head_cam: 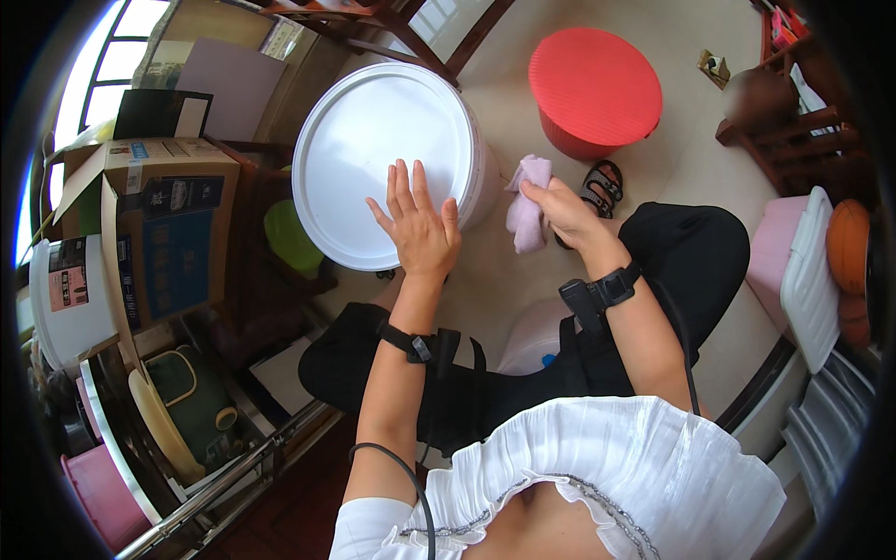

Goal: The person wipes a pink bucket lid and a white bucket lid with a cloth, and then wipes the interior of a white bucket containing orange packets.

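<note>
A large white plastic bucket with a pale lid (350,154) stands in front of me, left of the middle. My left hand (422,231) is over the lid's near right part, back up and fingers spread, holding nothing; whether it touches the lid I cannot tell. To the right of the bucket, my right hand (563,210) grips a folded pinkish-purple cloth (530,210), which hangs down from the fingers. A red plastic bucket with a ribbed red lid (595,84) stands on the floor beyond the cloth.
Left are a cardboard box (182,231), a white tub (77,301), a green plastic thing (292,238) and a metal rail (231,476). Wooden furniture (406,35) stands behind the white bucket. On the right are a pink bin (773,245) with a white lid (815,280) and a basketball (848,245).
</note>
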The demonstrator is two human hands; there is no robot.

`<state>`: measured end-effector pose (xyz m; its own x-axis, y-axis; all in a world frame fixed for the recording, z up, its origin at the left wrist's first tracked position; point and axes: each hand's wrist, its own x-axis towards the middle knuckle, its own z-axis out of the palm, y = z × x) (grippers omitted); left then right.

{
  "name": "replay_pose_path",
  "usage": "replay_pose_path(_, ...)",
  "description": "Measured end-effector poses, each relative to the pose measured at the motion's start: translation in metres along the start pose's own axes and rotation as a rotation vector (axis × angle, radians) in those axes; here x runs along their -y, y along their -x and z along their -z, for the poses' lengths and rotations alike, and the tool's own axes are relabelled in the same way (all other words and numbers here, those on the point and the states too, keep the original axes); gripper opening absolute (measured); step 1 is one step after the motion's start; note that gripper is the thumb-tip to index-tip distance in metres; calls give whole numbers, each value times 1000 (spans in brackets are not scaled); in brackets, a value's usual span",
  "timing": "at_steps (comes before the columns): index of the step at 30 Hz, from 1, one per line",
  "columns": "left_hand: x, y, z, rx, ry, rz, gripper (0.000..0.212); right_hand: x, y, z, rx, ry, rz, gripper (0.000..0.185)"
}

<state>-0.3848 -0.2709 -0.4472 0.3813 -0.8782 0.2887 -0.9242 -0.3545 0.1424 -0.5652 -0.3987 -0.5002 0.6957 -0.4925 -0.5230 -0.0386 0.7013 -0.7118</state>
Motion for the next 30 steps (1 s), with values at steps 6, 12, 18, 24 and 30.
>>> replay_pose_path(6,2,3,2,3,-28,8,64,24,-22,-24,-496,306,558,52)
replay_pose_path(12,1,1,5,6,-12,-18,67,-2,-11,-100,-300,789,766,73)
replay_pose_path(18,-3,-2,7,-9,33,1,80,-4,-16,-88,-283,754,857,68)
replay_pose_path(24,1,1,15,24,42,10,98,38,-73,-92,-327,942,790,80)
replay_pose_path(30,1,-2,7,59,54,-27,111,85,-160,-72,-272,943,639,78)
